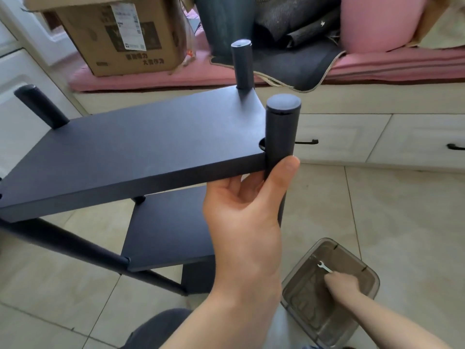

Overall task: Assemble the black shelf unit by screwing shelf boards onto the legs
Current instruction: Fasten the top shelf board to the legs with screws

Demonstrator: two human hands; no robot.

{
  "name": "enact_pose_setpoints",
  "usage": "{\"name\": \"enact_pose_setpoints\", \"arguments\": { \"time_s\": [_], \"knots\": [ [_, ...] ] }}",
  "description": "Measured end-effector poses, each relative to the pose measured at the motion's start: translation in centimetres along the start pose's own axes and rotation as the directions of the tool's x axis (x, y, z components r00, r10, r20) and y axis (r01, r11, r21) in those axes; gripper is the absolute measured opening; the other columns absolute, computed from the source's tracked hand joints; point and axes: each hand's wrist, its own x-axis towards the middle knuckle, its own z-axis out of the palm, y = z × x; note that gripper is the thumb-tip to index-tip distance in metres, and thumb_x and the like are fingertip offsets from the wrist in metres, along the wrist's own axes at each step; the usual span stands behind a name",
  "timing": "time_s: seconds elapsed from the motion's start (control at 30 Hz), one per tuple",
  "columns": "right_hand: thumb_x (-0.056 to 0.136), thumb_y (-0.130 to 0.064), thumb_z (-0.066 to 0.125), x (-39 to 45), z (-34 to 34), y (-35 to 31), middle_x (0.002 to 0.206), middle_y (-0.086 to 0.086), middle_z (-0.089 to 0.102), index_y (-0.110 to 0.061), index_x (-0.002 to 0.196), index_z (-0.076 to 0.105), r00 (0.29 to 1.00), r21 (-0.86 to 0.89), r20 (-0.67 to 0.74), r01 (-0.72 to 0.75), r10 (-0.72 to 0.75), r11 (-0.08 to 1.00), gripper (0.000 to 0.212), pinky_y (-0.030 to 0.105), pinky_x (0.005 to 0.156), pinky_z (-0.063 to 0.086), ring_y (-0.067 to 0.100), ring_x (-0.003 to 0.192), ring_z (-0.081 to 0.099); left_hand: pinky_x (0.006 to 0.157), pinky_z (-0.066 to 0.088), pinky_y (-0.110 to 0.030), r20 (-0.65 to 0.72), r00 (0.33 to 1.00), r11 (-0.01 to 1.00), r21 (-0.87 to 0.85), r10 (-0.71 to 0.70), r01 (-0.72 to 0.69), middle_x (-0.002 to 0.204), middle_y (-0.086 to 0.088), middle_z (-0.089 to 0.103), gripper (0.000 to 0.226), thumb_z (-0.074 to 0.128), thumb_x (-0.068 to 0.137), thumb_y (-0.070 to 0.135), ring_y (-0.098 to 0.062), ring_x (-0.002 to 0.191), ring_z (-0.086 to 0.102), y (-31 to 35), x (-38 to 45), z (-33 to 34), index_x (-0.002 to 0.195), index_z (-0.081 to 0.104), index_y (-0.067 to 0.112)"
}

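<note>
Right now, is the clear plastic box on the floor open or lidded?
Open: the right hand reaches inside the clear plastic box.

My left hand [247, 197] covers the near corner leg [281, 137] where it passes the top shelf board [130, 147], whose left end runs off frame. My right hand [343, 284] hides its fingertips inside the smoky plastic box [372, 278], blurring the small wrench [324, 267].
</note>
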Motion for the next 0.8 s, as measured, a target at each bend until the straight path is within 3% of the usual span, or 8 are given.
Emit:
{"name": "enact_pose_setpoints", "arguments": {
  "time_s": [0.13,0.37,0.53,0.6,0.7,0.77,0.8],
  "knots": [
    [0.099,-0.008,0.038,0.1,1.2,-0.2,0.128,-0.001,0.064,-0.020,0.128,0.062,1.000,-0.059,-0.019,0.011,-0.012,0.998,0.040,0.027,0.090,0.047,0.020,0.120,0.059,0.078,0.053,-0.013,0.009,1.000,1.000,0.018,-0.003,0.003,0.099,0.004,0.078,0.039,0.077,0.066,0.013,-0.008,0.092,0.074,-0.2,-0.1,-0.1,0.104,0.070,0.009],
    [0.099,-0.007,0.037,-0.2,1.1,0.2,0.129,0.000,0.063,-0.020,0.129,0.061,0.999,0.032,0.030,-0.025,0.024,0.999,0.041,0.027,0.090,0.048,0.019,0.120,0.059,0.078,0.053,-0.013,0.015,1.000,0.999,0.042,0.006,-0.007,0.095,0.005,0.078,0.036,0.077,0.065,0.014,-0.008,0.089,0.074,-0.2,0.1,0.0,0.101,0.069,0.010],
    [0.100,-0.007,0.033,-0.5,-2.3,-0.3,0.135,0.010,0.055,-0.010,0.132,0.055,0.993,0.029,0.078,0.084,-0.086,0.996,0.039,0.031,0.097,0.045,0.026,0.124,0.054,0.075,0.053,-0.013,0.009,1.000,0.999,0.047,-0.013,0.013,0.097,0.001,0.078,0.035,0.077,0.071,0.008,-0.008,0.088,0.074,0.0,0.1,-0.3,0.106,0.070,0.005],
    [0.097,-0.002,0.037,-1.3,-5.9,-0.7,0.130,0.015,0.058,-0.006,0.122,0.057,0.987,0.143,0.113,0.101,-0.118,0.984,0.032,0.032,0.093,0.046,0.029,0.120,0.058,0.075,0.054,-0.014,0.011,1.000,0.998,0.052,-0.028,0.027,0.096,0.000,0.079,0.030,0.077,0.076,0.004,-0.009,0.089,0.075,0.2,0.2,-0.7,0.105,0.070,0.004],
    [0.091,-0.004,0.049,-4.4,-14.3,-0.3,0.102,0.017,0.067,-0.009,0.086,0.064,0.972,0.297,0.065,0.196,-0.224,0.934,0.017,0.027,0.082,0.051,0.028,0.105,0.066,0.078,0.056,-0.017,0.004,1.000,0.998,0.060,-0.012,0.012,0.095,-0.003,0.079,0.038,0.079,0.070,0.013,-0.013,0.091,0.075,0.7,0.5,-1.3,0.106,0.070,0.004],
    [0.090,-0.009,0.060,-7.8,-20.3,0.8,0.089,0.005,0.073,-0.017,0.089,0.075,0.946,0.515,-0.063,0.303,-0.317,0.802,0.017,0.022,0.075,0.053,0.017,0.087,0.071,0.081,0.057,-0.020,-0.010,1.000,0.998,0.070,0.008,-0.007,0.097,-0.006,0.078,0.051,0.079,0.065,0.018,-0.017,0.094,0.075,1.3,0.7,-1.7,0.111,0.068,0.000],
    [0.090,-0.012,0.065,-10.1,-23.1,1.3,0.086,0.003,0.075,-0.020,0.092,0.076,0.928,0.659,-0.125,0.341,-0.350,0.670,0.014,0.021,0.074,0.056,0.013,0.082,0.071,0.082,0.057,-0.021,-0.010,1.000,0.997,0.079,0.012,-0.011,0.098,-0.006,0.078,0.053,0.080,0.065,0.019,-0.017,0.095,0.075,1.6,0.7,-2.0,0.113,0.067,-0.001]
  ]
}}
